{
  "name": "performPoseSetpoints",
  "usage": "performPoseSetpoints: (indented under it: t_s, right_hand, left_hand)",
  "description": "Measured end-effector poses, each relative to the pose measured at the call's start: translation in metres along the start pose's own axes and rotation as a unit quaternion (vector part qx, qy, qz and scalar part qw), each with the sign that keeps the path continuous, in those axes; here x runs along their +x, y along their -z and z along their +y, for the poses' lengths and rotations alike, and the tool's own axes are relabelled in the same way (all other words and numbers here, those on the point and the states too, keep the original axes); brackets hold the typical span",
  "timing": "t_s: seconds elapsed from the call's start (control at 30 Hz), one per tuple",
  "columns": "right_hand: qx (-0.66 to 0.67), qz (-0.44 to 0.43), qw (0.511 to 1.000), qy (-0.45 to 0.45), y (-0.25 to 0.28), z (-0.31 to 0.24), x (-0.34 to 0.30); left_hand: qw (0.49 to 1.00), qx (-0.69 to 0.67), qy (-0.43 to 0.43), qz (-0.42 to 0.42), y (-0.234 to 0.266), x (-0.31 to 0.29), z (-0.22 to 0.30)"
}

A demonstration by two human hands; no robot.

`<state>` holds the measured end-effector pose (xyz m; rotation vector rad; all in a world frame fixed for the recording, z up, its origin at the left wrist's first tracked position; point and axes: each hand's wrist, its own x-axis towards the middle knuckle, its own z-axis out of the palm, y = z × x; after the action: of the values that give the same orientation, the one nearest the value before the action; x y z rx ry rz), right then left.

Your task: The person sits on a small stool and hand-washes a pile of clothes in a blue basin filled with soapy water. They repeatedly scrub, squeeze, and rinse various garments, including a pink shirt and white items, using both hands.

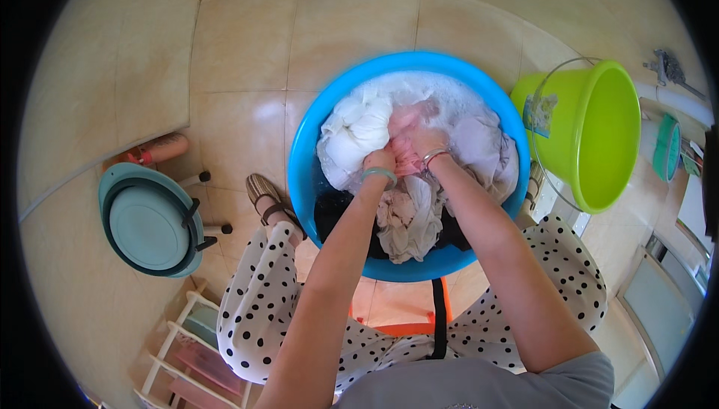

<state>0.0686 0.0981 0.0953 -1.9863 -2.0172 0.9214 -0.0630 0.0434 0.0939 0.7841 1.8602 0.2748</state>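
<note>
Both arms reach into a round blue basin (301, 184) of sudsy water and wet laundry. My left hand (380, 159), a green bangle at its wrist, is closed on a pink cloth (408, 160). On the same cloth, just to the right, my right hand (429, 141) grips with its fingers partly hidden; a silver bangle circles that wrist. A bunched white cloth (352, 135) lies left of my hands, and a pale grey-lilac cloth (479, 147) on the right. Nearer me are a beige cloth (408, 222) and a black cloth (337, 214). White foam (442, 91) covers the far side.
A lime-green bucket (550, 135) with a wire handle lies tipped at the right. On the left are a grey-green folding basin (150, 225), a pink bottle (166, 148) and a white rack (180, 330). An orange stool (408, 328) is between my legs. A tiled wall stands behind.
</note>
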Motion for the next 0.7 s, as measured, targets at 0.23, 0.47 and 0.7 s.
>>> performPoseSetpoints:
  t_s: [0.23,0.47,0.7]
  right_hand:
    - [0.125,0.028,0.992,-0.010,0.030,-0.016,-0.014]
    - [-0.050,-0.059,0.938,0.338,0.116,-0.066,-0.153]
    - [0.030,-0.053,0.951,0.304,0.106,-0.080,-0.173]
  left_hand:
    - [0.831,-0.539,0.041,-0.133,0.006,-0.034,0.009]
    - [0.676,-0.680,-0.008,-0.285,0.003,-0.079,0.024]
    - [0.586,-0.715,0.085,-0.372,-0.036,-0.104,0.013]
